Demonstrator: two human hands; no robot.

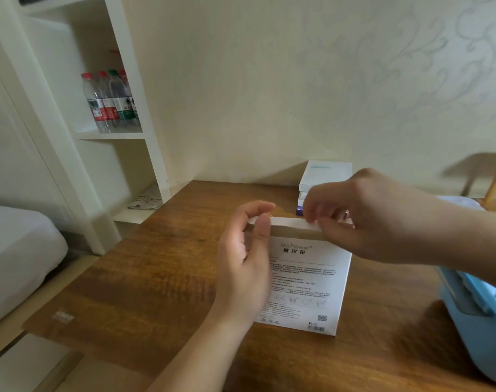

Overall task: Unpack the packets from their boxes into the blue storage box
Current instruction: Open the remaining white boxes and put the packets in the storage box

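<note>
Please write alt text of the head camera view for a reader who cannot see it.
Two bare hands, left hand and right hand, pinch the top flap of an upright white printed cardboard box on a brown wooden table. A light blue plastic storage box sits right; more white boxes are stacked behind.

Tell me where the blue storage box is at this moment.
In the head view, the blue storage box sits at the right edge of the wooden table, right of the white box, partly under the right forearm.
</note>
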